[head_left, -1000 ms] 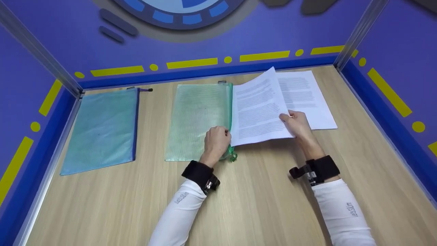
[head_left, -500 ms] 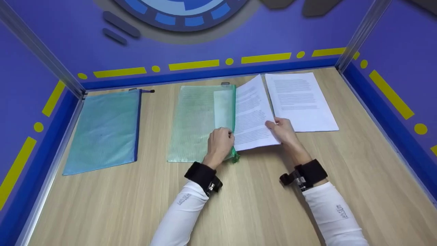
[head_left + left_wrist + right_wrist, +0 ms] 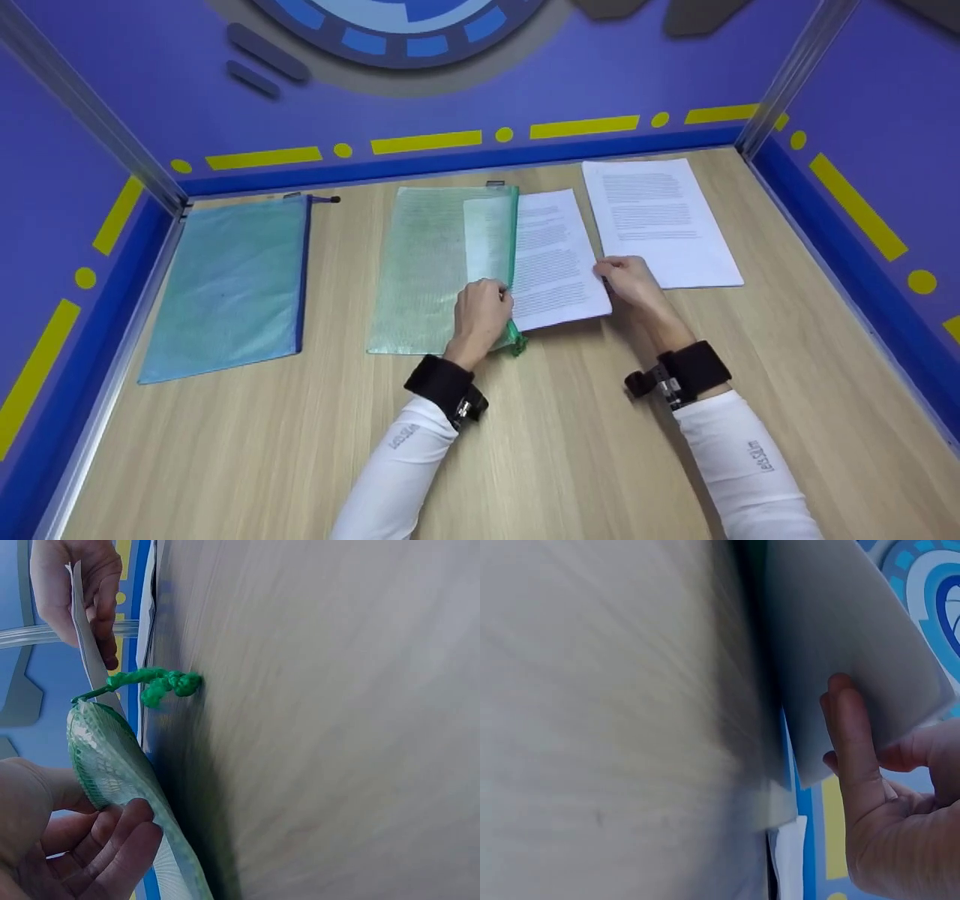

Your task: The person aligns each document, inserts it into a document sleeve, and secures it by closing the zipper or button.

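Note:
A translucent green zip pouch [image 3: 424, 255] lies mid-table, its zipped edge facing right. My left hand [image 3: 482, 311] pinches that edge near its front end, lifting the mouth a little in the left wrist view, where a knotted green zipper pull [image 3: 161, 682] dangles. Printed sheets [image 3: 551, 262] stand partly inside the pouch; their left portion shows through the mesh and the rest sticks out to the right. At the sheets' right edge is my right hand [image 3: 634, 283], holding them with thumb at the edge and fingers [image 3: 853, 727] under the raised paper.
Another stack of printed paper [image 3: 667, 217] lies at the back right, just beyond my right hand. A blue zip pouch [image 3: 225, 285] with a dark zipper rests at the left. Purple panels [image 3: 420, 112] wall the table at the back and sides.
The sheets have moved left into the green pouch and now lie flatter. My right hand went left with them, then slightly back right along their edge. My left hand stays on the pouch edge.

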{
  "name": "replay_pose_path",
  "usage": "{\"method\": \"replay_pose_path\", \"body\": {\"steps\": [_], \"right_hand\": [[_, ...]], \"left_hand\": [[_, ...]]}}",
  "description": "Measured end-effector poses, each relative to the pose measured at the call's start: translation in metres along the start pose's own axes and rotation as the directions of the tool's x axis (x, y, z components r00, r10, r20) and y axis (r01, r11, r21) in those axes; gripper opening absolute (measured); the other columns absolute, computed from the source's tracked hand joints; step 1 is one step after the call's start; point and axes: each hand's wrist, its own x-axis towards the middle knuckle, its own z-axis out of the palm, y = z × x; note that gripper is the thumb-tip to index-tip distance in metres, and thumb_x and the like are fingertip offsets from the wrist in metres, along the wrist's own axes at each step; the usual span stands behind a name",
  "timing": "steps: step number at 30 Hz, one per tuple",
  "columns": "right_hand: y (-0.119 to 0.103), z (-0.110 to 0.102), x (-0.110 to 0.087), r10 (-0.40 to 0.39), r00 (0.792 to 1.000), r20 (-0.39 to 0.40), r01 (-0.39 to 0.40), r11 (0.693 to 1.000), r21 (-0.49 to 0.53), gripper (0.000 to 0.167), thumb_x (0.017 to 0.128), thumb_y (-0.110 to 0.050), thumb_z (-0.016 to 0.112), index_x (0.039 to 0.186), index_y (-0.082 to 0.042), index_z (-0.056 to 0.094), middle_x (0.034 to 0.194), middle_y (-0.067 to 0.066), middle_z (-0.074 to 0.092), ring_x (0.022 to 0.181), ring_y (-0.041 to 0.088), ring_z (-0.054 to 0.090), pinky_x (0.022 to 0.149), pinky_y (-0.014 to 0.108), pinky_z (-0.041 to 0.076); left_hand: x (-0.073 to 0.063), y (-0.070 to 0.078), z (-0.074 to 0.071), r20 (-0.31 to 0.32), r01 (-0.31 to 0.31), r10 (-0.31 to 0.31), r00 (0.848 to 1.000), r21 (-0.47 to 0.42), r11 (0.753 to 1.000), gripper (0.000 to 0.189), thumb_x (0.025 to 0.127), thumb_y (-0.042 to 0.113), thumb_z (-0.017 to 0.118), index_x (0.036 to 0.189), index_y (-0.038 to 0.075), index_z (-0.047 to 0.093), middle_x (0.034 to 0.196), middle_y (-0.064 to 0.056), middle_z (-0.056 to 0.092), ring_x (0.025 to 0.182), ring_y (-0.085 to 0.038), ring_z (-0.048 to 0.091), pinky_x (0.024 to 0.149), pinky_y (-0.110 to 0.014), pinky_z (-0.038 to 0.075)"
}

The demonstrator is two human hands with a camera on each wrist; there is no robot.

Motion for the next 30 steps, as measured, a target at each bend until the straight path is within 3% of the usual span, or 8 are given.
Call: {"method": "replay_pose_path", "body": {"steps": [5, 11, 15, 20, 30], "right_hand": [[0.002, -0.006, 0.000, 0.029, 0.998, 0.062, -0.030, 0.999, 0.015, 0.046, 0.097, -0.014, 0.049, 0.138, 0.007, 0.053, 0.123, 0.023, 0.065, 0.081, 0.006, 0.065, 0.075, 0.022, 0.056], [0.006, -0.002, -0.001, 0.008, 0.996, 0.087, -0.015, 0.997, 0.080, 0.047, 0.097, -0.013, 0.053, 0.138, 0.009, 0.051, 0.096, 0.006, 0.070, 0.074, 0.003, 0.066, 0.069, 0.020, 0.057], [0.006, 0.006, -0.002, -0.002, 0.995, 0.097, -0.011, 0.991, 0.132, 0.047, 0.096, -0.012, 0.054, 0.137, 0.011, 0.051, 0.084, -0.003, 0.069, 0.070, 0.002, 0.066, 0.066, 0.018, 0.057], [0.004, 0.018, -0.003, -0.013, 0.992, 0.123, -0.011, 0.982, 0.190, 0.047, 0.097, -0.010, 0.054, 0.138, 0.013, 0.048, 0.084, -0.002, 0.070, 0.069, 0.003, 0.068, 0.068, 0.019, 0.059], [-0.003, 0.043, -0.002, -0.045, 0.982, 0.185, 0.003, 0.975, 0.221, 0.046, 0.097, -0.009, 0.056, 0.138, 0.012, 0.049, 0.084, 0.000, 0.070, 0.066, 0.005, 0.069, 0.065, 0.020, 0.059]], "left_hand": [[0.001, 0.000, 0.001, 0.004, 0.000, 0.000, 1.000, 0.010, 1.000, 0.042, 0.093, 0.010, 0.058, 0.057, 0.018, 0.038, 0.059, 0.008, 0.031, 0.057, -0.011, 0.031, 0.049, -0.023, 0.023], [0.001, 0.001, 0.001, 0.000, -0.009, 0.009, 1.000, 0.006, 1.000, 0.041, 0.094, 0.011, 0.058, 0.058, 0.018, 0.040, 0.058, 0.008, 0.031, 0.056, -0.011, 0.031, 0.049, -0.023, 0.024], [0.001, 0.002, 0.001, 0.012, 0.005, -0.005, 1.000, 0.007, 1.000, 0.036, 0.094, 0.012, 0.058, 0.060, 0.015, 0.048, 0.060, 0.007, 0.037, 0.057, -0.012, 0.034, 0.049, -0.024, 0.025], [0.001, 0.004, 0.001, 0.016, 0.006, -0.006, 1.000, -0.004, 1.000, 0.029, 0.094, 0.012, 0.059, 0.065, 0.012, 0.061, 0.062, 0.006, 0.045, 0.059, -0.012, 0.039, 0.051, -0.024, 0.029], [0.001, 0.008, 0.002, 0.021, -0.008, 0.008, 1.000, -0.019, 1.000, 0.032, 0.094, 0.011, 0.059, 0.062, 0.012, 0.057, 0.060, 0.005, 0.046, 0.058, -0.011, 0.039, 0.050, -0.023, 0.028]]}}
